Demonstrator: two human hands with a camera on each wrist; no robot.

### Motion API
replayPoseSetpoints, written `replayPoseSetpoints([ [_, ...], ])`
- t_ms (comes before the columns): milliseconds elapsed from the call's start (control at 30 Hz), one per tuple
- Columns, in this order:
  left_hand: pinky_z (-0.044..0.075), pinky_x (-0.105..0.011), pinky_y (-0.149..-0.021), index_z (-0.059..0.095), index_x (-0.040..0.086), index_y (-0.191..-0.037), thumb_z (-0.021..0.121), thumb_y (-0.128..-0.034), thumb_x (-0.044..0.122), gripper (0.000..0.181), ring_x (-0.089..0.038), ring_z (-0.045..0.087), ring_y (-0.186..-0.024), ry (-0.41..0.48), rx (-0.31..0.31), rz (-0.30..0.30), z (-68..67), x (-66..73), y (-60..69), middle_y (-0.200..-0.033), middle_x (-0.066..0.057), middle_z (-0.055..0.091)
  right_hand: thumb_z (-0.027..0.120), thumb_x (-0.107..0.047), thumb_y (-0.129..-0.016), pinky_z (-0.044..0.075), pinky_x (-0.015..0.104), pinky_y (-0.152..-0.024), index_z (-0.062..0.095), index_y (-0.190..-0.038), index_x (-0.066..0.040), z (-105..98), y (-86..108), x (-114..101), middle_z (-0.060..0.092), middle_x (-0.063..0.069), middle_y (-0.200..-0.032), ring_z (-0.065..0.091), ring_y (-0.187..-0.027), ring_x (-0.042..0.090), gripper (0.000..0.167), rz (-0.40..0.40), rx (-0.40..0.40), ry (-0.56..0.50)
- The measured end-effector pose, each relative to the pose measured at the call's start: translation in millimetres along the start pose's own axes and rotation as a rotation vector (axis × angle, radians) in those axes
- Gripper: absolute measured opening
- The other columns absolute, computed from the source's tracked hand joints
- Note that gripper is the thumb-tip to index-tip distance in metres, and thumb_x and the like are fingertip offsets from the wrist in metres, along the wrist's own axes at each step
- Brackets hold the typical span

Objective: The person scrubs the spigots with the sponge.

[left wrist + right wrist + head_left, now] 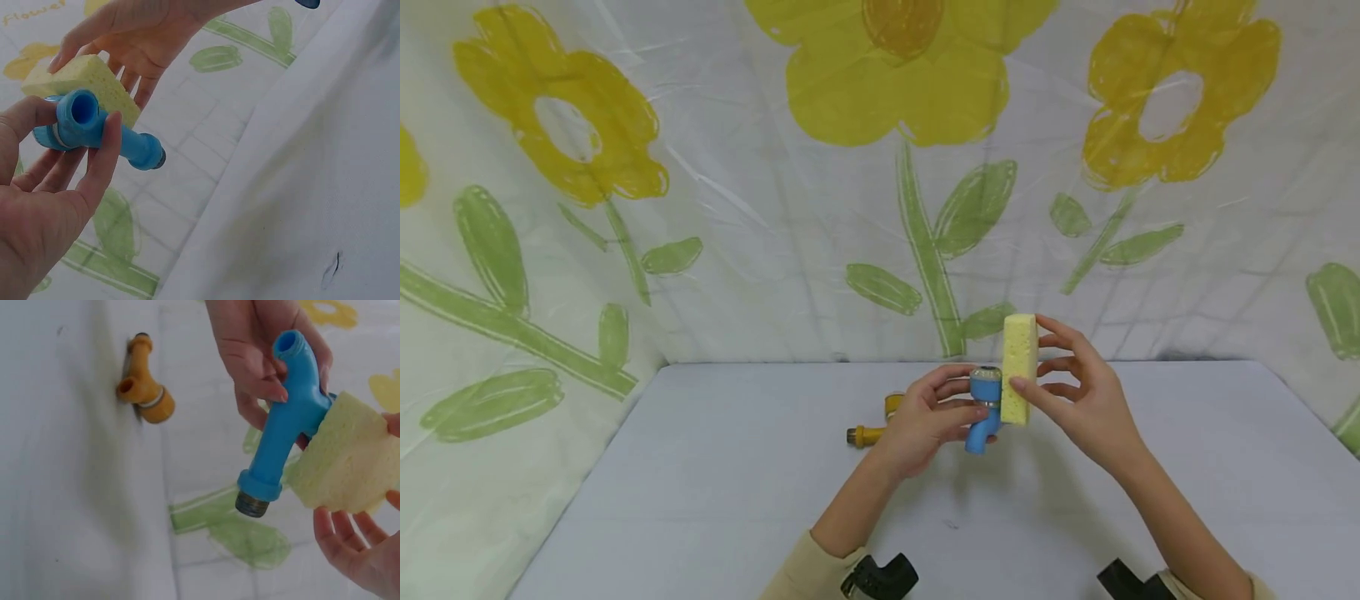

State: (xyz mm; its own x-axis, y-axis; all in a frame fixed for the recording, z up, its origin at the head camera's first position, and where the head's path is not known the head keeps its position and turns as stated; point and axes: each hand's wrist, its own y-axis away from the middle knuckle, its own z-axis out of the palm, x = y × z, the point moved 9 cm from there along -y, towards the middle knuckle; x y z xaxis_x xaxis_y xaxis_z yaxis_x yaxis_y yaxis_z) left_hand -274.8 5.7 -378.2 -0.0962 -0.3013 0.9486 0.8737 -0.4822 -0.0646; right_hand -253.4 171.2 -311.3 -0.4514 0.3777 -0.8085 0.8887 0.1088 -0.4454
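Note:
A blue faucet (290, 419) with a threaded metal end is held up above the table by my left hand (917, 425), its fingers and thumb around the body. My right hand (1093, 400) grips a pale yellow sponge (1019, 367) by its edges, thumb on one side and fingers on the other. The sponge's broad face is against or very close to the blue faucet in the head view. From the left wrist view, the faucet's open spout faces the camera, with the sponge (94, 81) right behind it.
A yellow-orange faucet (145, 387) lies on the white table (737, 467), partly hidden behind my left hand in the head view. Beyond the table's back edge hangs a white curtain (737, 250) printed with yellow flowers. A small dark mark (333, 270) shows on the tabletop.

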Motion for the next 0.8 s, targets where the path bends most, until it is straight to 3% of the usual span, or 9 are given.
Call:
replayPoseSetpoints([
  [200,0.067,-0.042,-0.085,0.05,-0.003,-0.151,0.062,-0.0966,-0.012,0.057,-0.015,0.071,-0.104,-0.003,-0.006,0.002,1.2,1.0,0.4,-0.129,-0.012,0.06,0.074,0.005,-0.094,0.059,0.017,-0.08,0.043,-0.161,-0.016,3.5,-1.4,-2.3,0.053,0.003,-0.132,0.062,-0.101,0.012,0.077,-0.022,-0.025,-0.083],
  [333,0.067,-0.041,-0.083,0.054,-0.004,-0.149,0.064,-0.0961,-0.012,0.054,-0.016,0.071,-0.105,-0.033,-0.005,0.015,1.0,3.2,1.2,-0.122,-0.008,0.06,0.073,0.01,-0.093,0.059,0.016,-0.082,0.043,-0.161,-0.016,1.2,-2.7,-2.9,0.052,-0.002,-0.132,0.061,-0.102,0.012,0.079,-0.051,0.002,-0.108],
  [500,0.066,-0.046,-0.086,0.054,-0.007,-0.148,0.065,-0.0964,-0.012,0.053,-0.017,0.072,-0.104,-0.054,-0.006,0.032,0.1,5.1,2.3,-0.123,-0.012,0.067,0.071,0.017,-0.09,0.058,0.015,-0.084,0.043,-0.161,-0.013,-3.6,-2.8,1.9,0.051,0.002,-0.133,0.061,-0.106,0.013,0.081,-0.063,0.038,-0.195],
  [667,0.067,-0.044,-0.085,0.055,-0.008,-0.146,0.066,-0.0968,-0.01,0.05,-0.015,0.074,-0.099,-0.062,0.012,0.043,-2.0,7.5,3.1,-0.121,-0.012,0.067,0.067,0.022,-0.088,0.059,0.017,-0.086,0.042,-0.161,-0.011,-2.7,-0.3,1.4,0.05,0.007,-0.136,0.062,-0.109,0.015,0.083,-0.086,0.006,-0.326],
  [800,0.063,-0.056,-0.089,0.058,-0.008,-0.145,0.067,-0.0961,-0.012,0.05,-0.014,0.076,-0.094,-0.072,0.008,0.038,-3.7,8.0,3.7,-0.12,-0.015,0.071,0.065,0.025,-0.088,0.06,0.018,-0.086,0.041,-0.161,-0.01,-4.3,0.9,2.7,0.05,0.008,-0.136,0.062,-0.108,0.015,0.084,-0.097,0.004,-0.374],
])
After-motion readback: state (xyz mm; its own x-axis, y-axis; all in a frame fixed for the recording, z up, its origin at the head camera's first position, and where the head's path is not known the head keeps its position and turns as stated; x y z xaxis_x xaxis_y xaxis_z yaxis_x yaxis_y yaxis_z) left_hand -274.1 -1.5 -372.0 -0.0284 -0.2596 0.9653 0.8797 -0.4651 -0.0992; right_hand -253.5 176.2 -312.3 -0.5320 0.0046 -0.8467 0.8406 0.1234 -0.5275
